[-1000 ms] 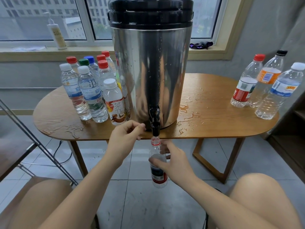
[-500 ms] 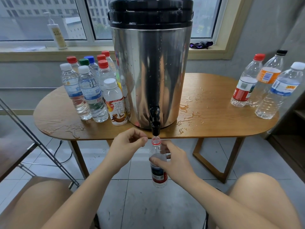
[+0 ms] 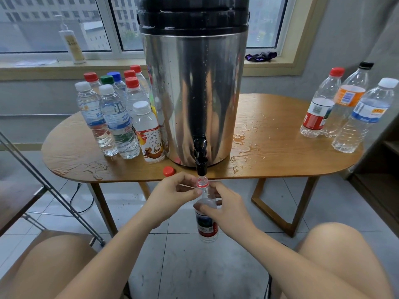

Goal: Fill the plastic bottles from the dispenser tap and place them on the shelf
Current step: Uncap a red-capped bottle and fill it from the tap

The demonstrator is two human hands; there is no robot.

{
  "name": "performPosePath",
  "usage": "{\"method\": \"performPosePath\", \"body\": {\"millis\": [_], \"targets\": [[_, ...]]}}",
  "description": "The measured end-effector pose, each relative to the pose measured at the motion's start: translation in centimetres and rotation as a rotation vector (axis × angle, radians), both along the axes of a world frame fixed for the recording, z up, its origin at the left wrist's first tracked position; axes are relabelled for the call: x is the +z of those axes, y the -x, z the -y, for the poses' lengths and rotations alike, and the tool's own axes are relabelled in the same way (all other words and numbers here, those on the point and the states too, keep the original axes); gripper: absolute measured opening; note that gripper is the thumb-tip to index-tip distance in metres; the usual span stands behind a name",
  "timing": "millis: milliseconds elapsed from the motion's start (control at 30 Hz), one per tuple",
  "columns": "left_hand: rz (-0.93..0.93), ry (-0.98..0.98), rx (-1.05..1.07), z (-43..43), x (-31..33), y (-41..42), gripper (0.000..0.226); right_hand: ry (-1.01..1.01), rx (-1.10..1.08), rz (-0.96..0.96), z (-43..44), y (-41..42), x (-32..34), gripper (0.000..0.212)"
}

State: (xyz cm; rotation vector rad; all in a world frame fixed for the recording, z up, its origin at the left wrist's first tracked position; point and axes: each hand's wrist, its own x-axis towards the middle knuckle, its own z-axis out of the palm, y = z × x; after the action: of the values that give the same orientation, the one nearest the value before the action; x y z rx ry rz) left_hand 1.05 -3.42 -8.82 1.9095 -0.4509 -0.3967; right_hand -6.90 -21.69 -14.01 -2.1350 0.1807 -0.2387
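Setting: plain indoor room, domestic or small-office in kind; which of the two cannot be told. Far side: wide window (image 3: 86, 22), white frame inside a wood surround, giving onto multi-storey blocks. Sill (image 3: 43, 71): pump bottle (image 3: 72, 46) at left, dark crumpled cloth (image 3: 261, 56) at right. Walls (image 3: 345, 39): bare grey plaster. Floor (image 3: 194, 266): pale grey tiles, black cable (image 3: 72, 197) trailing at left. Centre: oval wood-grain counter (image 3: 280, 169) on angular wooden legs, wet in patches, bearing a steel dispenser (image 3: 194, 93) with black lid and clusters of plastic bottles (image 3: 116, 121) left and right. Near left: slanted metal frame (image 3: 46, 184). Right edge: dark wooden shelf (image 3: 386, 186).
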Motion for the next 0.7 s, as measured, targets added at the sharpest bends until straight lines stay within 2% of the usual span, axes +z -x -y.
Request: {"method": "performPosePath", "body": {"millis": [700], "targets": [[0.012, -0.023, -0.010, 0.19, -0.35, 0.06, 0.018, -0.020, 0.012, 0.007, 0.23, 0.08, -0.07, 0.061]]}}
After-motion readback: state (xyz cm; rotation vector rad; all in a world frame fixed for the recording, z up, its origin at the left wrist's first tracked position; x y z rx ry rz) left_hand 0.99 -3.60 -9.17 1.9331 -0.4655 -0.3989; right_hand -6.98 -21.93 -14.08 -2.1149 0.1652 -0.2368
